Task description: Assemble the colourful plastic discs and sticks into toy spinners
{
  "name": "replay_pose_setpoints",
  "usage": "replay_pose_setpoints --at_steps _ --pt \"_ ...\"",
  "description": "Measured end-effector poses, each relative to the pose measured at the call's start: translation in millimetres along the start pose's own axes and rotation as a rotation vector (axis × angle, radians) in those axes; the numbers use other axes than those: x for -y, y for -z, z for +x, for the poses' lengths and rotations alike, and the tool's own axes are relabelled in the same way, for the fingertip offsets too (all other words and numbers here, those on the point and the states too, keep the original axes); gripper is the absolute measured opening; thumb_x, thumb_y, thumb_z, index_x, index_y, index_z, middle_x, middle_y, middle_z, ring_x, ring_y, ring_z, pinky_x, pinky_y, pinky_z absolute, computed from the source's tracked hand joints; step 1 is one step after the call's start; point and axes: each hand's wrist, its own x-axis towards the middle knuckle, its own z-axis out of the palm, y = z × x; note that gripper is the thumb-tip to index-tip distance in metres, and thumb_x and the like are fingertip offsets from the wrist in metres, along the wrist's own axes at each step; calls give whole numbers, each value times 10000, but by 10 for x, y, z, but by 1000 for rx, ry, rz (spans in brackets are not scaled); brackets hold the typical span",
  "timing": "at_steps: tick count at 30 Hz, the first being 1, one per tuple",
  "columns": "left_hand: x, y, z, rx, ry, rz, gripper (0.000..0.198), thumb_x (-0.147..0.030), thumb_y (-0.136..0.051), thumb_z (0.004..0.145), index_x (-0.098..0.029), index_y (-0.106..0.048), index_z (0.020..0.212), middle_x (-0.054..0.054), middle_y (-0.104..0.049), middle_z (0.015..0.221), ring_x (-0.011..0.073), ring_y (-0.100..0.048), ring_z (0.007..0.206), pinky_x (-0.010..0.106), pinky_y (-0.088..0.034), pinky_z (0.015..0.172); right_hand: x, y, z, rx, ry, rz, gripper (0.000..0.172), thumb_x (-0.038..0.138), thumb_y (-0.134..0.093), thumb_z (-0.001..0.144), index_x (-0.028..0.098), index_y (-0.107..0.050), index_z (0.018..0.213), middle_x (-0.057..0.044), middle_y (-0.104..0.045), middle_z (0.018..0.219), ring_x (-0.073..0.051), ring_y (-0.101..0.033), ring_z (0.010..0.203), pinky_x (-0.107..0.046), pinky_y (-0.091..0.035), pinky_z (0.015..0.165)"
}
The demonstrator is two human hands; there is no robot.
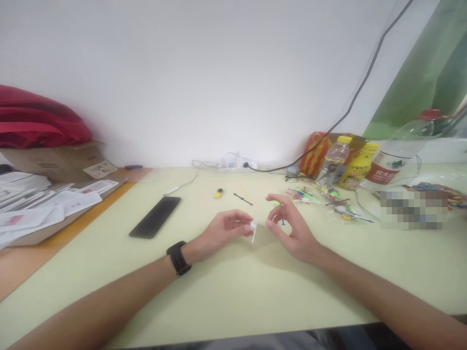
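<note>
My left hand (228,227) rests on the pale yellow table (233,287) with a black watch on its wrist, and its fingers pinch a small white plastic piece (253,229) with a thin white stem pointing down. My right hand (292,226) sits just to the right, fingers curled and parted, thumb and forefinger apart. A tiny blue piece (282,222) shows by its fingers; I cannot tell whether they hold it. A small black stick (242,199) and a yellow-black bit (218,193) lie beyond the hands.
A black phone (155,217) lies to the left. White packets (44,206) and a cardboard box (54,160) sit at far left under a red bag. Coloured plastic pieces (328,199), glasses, yellow bottles (359,167) and a large clear jug (401,155) stand at right. A power strip (237,166) lies by the wall.
</note>
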Motion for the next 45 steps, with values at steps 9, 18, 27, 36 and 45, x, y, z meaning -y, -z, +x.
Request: replay_pose_setpoints --at_steps 9,18,27,36,45 --pt "-14 3 -4 -61 13 -5 318 -361 -832 844 -155 -702 1047 76 -726 965 207 -689 929 368 -523 914 49 59 14 97 -322 278 424 582 -437 1024 202 -614 964 80 -273 513 -108 -241 453 -258 -226 454" --pt "-5 -20 -6 -12 21 -9 315 -377 -829 842 -148 -708 1020 88 -738 964 220 -703 934 376 -528 918 63 -46 36 116 -252 195 324 533 -646 940 219 -566 929 -2 -556 758 -143 -518 666 -272 -441 589" --pt "-2 -32 -24 45 38 48 302 -374 -809 865 -167 -706 1060 103 -759 1036 230 -709 989 353 -517 906 67 -56 36 182 -284 183 282 496 -636 956 218 -585 945 -2 -573 803 -139 -547 696 -264 -465 623" --pt "24 -24 -24 42 33 26 313 -396 -807 862 -165 -707 1048 100 -750 1011 233 -708 967 375 -530 901 80 -53 30 190 -276 148 223 436 -610 979 217 -588 946 14 -548 749 -131 -535 662 -250 -451 590" --pt "0 -19 -14 21 19 27 277 -390 -774 895 -154 -709 1026 69 -725 894 186 -681 850 326 -522 832 59 -82 -61 -4 -20 28 431 330 -572 989 317 -407 1387 -139 -399 1484 -176 -621 917 -346 -569 738"
